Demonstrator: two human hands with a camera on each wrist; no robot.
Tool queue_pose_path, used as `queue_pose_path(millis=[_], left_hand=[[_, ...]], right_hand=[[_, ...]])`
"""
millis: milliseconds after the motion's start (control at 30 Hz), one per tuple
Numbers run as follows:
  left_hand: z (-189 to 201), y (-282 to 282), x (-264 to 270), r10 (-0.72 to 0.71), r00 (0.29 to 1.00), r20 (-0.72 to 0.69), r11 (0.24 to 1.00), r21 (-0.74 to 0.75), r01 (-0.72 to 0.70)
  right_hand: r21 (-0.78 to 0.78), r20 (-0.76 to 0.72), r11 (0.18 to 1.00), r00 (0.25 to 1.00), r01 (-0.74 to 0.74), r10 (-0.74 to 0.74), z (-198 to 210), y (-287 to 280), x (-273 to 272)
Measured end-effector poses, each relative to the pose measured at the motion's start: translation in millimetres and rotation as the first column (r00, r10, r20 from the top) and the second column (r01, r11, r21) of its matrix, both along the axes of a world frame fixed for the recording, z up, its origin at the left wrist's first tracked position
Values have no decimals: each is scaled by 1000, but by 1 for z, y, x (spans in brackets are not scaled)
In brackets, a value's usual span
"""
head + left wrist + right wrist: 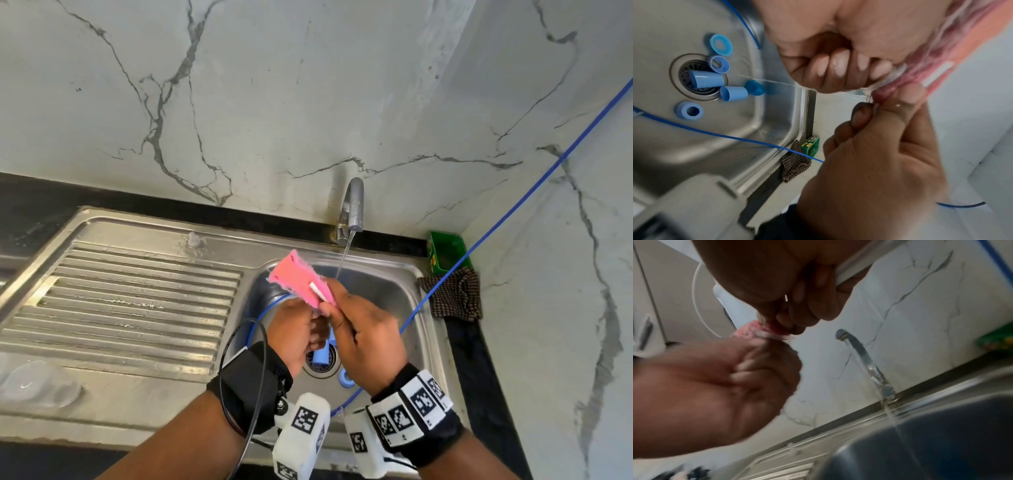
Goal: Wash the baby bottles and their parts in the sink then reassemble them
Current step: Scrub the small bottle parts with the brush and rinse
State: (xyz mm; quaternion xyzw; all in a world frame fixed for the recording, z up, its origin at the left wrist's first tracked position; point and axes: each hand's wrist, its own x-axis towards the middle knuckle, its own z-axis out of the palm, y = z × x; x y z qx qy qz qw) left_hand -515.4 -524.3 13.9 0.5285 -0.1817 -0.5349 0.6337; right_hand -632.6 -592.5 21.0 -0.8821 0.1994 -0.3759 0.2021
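Two hands over the steel sink point(404, 274): my right hand point(366, 329) pinches a fuzzy pink sponge point(298, 277); my left hand point(294, 329) curls round something small and clear, hard to tell what. Only the left wrist view shows the blue plastic bottle parts point(707, 80) round the drain below my hands. Tap point(354, 205) running beyond them.

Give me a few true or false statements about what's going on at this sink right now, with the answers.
1. Water is running from the tap. True.
2. Both hands are on the pink sponge. True: the left hand and the right hand hold it over the sink.
3. The blue bottle parts sit on the draining board. False: they lie in the basin, around the drain.
4. The checked cloth is in the basin. False: it lies on the counter by the green box.
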Motion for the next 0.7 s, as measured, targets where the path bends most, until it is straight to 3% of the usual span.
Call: queue_pose_path(millis=[67, 133, 267, 333, 400, 500, 700], left_hand=[[-2, -1, -1, -23, 1000, 10, 1000, 3, 23], [-4, -5, -5, -36, 999, 7, 999, 14, 35], [-11, -10, -3, -6, 1000, 14, 1000, 23, 6], [-18, -17, 1, -14, 1000, -20, 999, 35, 14], [-24, -25, 4, 0, 998, -62, 998, 65, 4], [-40, -45, 11, 21, 996, -85, 993, 114, -11], [-66, -95, 26, 45, 985, -169, 993, 120, -25]], right_hand=[[-13, -15, 1000, 1000, 13, -13, -3, -8, -3], [41, 11, 992, 993, 118, -119, -6, -16, -4], [48, -12, 999, 1000, -9, 9, -10, -8, -3], [96, -25, 993, 997, 74, -72, -17, -22, -10], [337, 10, 898, 953, 283, -304, -31, -40, -19], [707, 71, 645, 878, 290, -473, -52, -63, -33], [790, 47, 563, 892, 243, -449, -71, -86, -34]])
